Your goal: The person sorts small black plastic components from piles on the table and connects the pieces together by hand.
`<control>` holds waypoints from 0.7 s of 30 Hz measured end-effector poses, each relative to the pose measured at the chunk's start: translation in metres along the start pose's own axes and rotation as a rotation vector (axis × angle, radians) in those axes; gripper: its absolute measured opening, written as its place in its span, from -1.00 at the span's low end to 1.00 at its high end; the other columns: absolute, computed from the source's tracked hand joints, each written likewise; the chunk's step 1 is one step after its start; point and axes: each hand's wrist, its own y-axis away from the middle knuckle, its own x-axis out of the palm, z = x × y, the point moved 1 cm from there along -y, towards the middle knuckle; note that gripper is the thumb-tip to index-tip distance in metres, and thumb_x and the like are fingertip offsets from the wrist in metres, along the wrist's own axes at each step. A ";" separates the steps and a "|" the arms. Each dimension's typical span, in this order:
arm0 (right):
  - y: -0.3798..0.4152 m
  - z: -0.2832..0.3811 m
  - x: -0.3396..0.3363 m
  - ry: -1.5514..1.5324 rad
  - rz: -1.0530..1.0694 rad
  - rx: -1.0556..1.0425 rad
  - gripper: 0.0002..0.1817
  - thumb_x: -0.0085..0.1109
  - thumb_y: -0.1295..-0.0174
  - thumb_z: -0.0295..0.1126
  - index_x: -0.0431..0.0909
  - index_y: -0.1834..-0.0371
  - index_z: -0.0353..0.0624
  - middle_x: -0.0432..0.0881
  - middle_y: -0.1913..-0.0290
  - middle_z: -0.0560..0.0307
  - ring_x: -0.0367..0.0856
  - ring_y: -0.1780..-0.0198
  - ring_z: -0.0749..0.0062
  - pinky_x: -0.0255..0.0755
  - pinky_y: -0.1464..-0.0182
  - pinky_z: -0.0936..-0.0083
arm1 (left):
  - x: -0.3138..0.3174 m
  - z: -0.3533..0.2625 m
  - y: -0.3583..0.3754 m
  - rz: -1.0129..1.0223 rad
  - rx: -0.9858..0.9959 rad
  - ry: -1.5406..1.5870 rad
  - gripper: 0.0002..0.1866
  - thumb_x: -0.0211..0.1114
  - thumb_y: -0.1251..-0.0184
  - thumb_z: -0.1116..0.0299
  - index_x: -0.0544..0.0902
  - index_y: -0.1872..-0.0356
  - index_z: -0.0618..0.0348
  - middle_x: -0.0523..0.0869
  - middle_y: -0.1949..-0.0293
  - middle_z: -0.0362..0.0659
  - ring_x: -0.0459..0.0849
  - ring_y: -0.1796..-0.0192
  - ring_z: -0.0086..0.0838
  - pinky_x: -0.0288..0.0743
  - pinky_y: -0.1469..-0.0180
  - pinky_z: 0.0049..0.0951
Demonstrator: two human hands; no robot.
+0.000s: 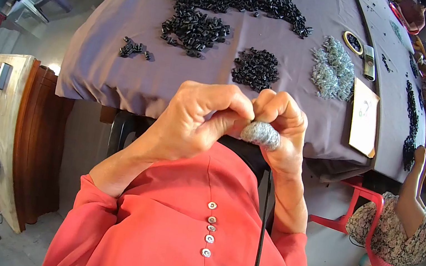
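Your sleeves are coral red, your thumb cover speckled grey; the cloth is dull purple, the small parts black, the springs silvery, the card tan, the chair red, the neighbour's dress floral

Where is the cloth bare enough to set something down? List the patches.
Bare grey tablecloth runs along the near edge, below the few loose black pieces and left of the small black pile. Another strip lies between that pile and the silver pile. The far side is crowded by the big black heap.
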 end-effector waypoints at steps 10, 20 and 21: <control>-0.008 -0.020 -0.016 -0.045 -0.068 0.108 -0.76 0.31 -0.02 -0.50 0.35 0.51 -0.17 0.40 0.49 0.27 0.32 0.49 0.68 0.26 0.43 0.72 | -0.001 0.033 -0.007 -0.045 -0.274 0.431 -0.95 0.20 -0.23 0.54 0.52 0.31 0.21 0.57 0.45 -0.28 0.47 0.46 -0.69 0.38 0.41 -0.68; -0.009 -0.021 -0.022 -0.099 -0.091 0.153 -0.81 0.30 -0.02 -0.49 0.42 0.45 -0.21 0.48 0.48 0.25 0.40 0.48 0.67 0.30 0.40 0.73 | 0.002 0.038 -0.008 -0.049 -0.319 0.517 -0.94 0.17 -0.26 0.51 0.51 0.27 0.21 0.59 0.43 -0.23 0.51 0.46 -0.64 0.43 0.38 -0.65; -0.009 -0.020 -0.022 -0.027 -0.102 0.144 -0.81 0.31 -0.01 -0.50 0.43 0.46 -0.21 0.48 0.48 0.25 0.40 0.48 0.68 0.30 0.40 0.73 | 0.002 0.038 -0.008 -0.045 -0.319 0.504 -0.94 0.17 -0.26 0.51 0.51 0.27 0.21 0.59 0.43 -0.23 0.51 0.46 -0.64 0.43 0.39 -0.65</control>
